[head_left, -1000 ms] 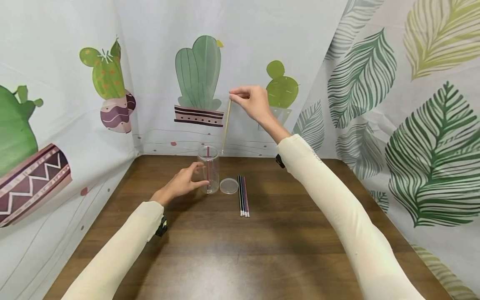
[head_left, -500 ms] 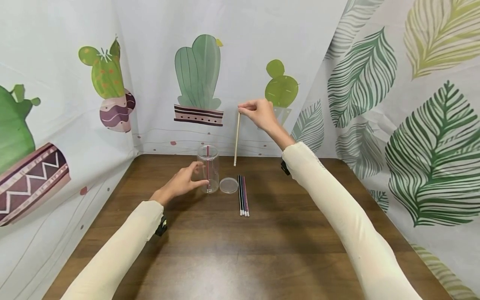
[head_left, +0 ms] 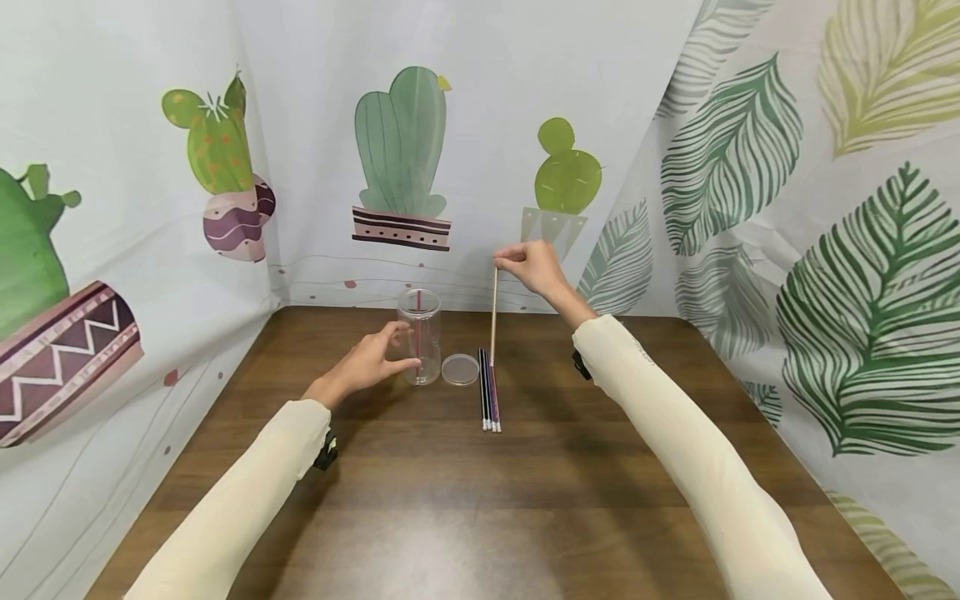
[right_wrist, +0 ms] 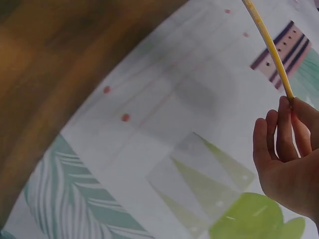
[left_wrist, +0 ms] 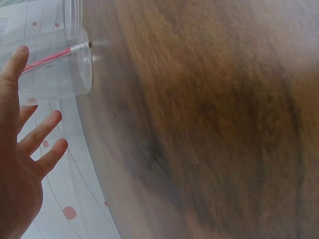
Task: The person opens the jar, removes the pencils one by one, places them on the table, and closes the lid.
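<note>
My right hand [head_left: 534, 265] pinches a yellow pencil [head_left: 493, 321] at its upper end between thumb and fingertips. It hangs nearly vertical, and its lower end overlaps the row of dark and purple pencils [head_left: 489, 400] lying on the table. To the left, my left hand [head_left: 366, 363] is spread beside a clear jar [head_left: 433, 342], thumb in front and fingertips at its side. A red pencil [head_left: 420, 333] stands in the uncapped jar, its eraser end down, as the left wrist view shows. The right wrist view shows the yellow pencil [right_wrist: 271, 47] leaving the fingertips.
A round clear lid [head_left: 460, 369] lies on the brown wooden table [head_left: 420, 483] between the jar and the pencil row. Cloth printed with cacti and leaves [head_left: 315, 167] hangs close behind the table and along both sides.
My right hand has come down and to the right with the yellow pencil, from near the jar to over the pencil row. The left hand has stayed by the jar.
</note>
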Tool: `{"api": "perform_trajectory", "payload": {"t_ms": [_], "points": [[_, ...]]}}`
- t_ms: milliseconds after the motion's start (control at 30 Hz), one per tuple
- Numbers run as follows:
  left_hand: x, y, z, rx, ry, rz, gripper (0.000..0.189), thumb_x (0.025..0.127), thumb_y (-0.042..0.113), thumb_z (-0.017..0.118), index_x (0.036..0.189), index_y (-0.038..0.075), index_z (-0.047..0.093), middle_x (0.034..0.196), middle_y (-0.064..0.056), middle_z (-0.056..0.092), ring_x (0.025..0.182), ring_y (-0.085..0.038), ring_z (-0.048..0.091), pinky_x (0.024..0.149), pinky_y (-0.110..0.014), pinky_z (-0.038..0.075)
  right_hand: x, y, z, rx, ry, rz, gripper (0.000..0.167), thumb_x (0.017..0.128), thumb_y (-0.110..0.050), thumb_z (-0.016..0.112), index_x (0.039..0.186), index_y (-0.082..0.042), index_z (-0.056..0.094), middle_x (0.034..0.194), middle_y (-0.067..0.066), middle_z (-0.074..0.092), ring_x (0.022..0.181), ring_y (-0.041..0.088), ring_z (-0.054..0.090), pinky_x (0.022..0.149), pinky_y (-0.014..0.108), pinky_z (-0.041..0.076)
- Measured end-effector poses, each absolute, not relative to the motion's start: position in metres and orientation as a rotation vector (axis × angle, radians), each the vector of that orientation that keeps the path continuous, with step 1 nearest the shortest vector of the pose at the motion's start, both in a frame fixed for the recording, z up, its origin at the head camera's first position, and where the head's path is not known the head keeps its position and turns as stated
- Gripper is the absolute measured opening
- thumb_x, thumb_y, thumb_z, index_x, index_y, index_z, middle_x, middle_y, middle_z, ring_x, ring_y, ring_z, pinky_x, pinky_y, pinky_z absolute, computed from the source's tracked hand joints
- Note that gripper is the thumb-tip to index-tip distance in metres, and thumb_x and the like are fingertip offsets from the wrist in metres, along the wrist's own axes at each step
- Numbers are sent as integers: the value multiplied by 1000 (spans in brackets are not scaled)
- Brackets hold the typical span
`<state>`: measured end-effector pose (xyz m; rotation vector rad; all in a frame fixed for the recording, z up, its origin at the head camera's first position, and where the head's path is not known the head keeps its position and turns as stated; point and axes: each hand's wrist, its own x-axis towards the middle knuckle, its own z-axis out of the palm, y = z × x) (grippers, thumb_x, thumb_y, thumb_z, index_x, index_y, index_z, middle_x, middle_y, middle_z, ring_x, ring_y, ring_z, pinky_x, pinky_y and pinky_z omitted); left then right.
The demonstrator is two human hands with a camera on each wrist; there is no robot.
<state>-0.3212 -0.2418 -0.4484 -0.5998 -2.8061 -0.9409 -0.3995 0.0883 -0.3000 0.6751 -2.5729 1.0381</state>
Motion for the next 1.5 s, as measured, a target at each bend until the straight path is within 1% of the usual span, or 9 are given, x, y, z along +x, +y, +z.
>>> {"api": "perform_trajectory", "payload": {"t_ms": [100,200,467,533,633,800,1000,1267,1500], "points": [[-321,-241,-448,-609,-2804,-942,75,93,46,78,149,11,43,144,-13,61,125,-34,61,100,-60,50,-397,94,-312,688,-2584,1047,21,99,-19,74,112,-4,80,108,13,78,101,29,75,83,37,58],[-322,-241,-449,-611,-2804,-939,75,93,46,78,150,11,43,146,-11,60,125,-33,61,100,-59,50,-395,98,-322,685,-2591,1055,20,98,-16,75,111,-2,80,107,14,78,101,30,75,86,42,58],[-321,-240,-447,-587,-2814,-959,74,93,44,79,149,12,43,146,-11,60,125,-33,61,101,-59,50,-395,105,-350,650,-2613,1097,19,97,-14,76,110,-1,80,107,15,78,94,30,77,76,36,60],[-320,-240,-447,-589,-2819,-962,75,93,44,79,150,12,43,146,-10,60,126,-32,61,101,-59,49,-394,107,-358,641,-2627,1106,19,97,-15,75,110,-2,80,106,15,78,94,30,77,77,37,60],[-320,-239,-448,-605,-2824,-965,76,93,45,78,151,12,42,148,-11,59,127,-33,60,102,-59,49,-394,112,-369,625,-2645,1105,19,97,-14,75,110,-1,80,104,15,78,98,30,76,85,41,59],[-321,-239,-448,-603,-2824,-950,75,93,46,78,150,12,43,145,-12,60,125,-33,62,101,-58,50,-394,118,-384,605,-2664,1096,19,97,-13,76,110,-1,80,108,16,77,104,32,74,94,45,56],[-322,-240,-448,-577,-2818,-924,74,92,47,79,148,14,44,137,-14,65,122,-32,63,99,-59,50,-393,116,-400,564,-2691,1124,20,97,-15,76,110,-1,80,111,16,77,106,32,74,95,45,56],[-320,-242,-447,-581,-2825,-928,74,93,46,78,149,14,44,139,-14,64,123,-33,63,99,-60,50,-394,107,-425,553,-2735,1051,19,98,-17,75,108,-2,81,108,15,78,106,32,74,99,44,55],[-320,-241,-446,-600,-2820,-972,75,93,45,78,150,13,42,147,-11,59,127,-34,61,101,-59,50,-392,105,-440,443,-2793,1059,21,99,-22,74,109,-5,81,107,12,78,108,31,73,101,44,53]]}}
